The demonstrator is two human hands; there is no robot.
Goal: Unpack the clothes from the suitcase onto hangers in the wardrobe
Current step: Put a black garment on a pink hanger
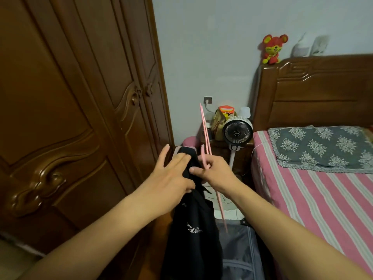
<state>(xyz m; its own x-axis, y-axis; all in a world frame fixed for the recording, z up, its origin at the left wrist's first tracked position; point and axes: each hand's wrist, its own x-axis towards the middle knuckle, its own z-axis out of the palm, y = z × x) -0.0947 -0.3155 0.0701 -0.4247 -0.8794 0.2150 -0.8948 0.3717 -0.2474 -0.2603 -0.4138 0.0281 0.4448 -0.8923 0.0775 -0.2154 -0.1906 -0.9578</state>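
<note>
Black cloth, a top with pale lettering, hangs down between the two forearms in the near middle of the room, its upper edge gathered at the hands and its tail dropping over the open suitcase on the floor. Its upper edge should, I judge, be spread along the pink hanger one side at a time, with the hanger kept steady so the cloth does not slide off the far arm. That hanger stands edge-on just right of the cloth, running from above the hands down past the right wrist. The right hand has its fingers curled round the hanger, thumb pressed on the black cloth. The left hand lies on the cloth's top, its fingers straight and spread. Left stands the closed wooden wardrobe; right, the striped bed; beyond, a small fan.
</note>
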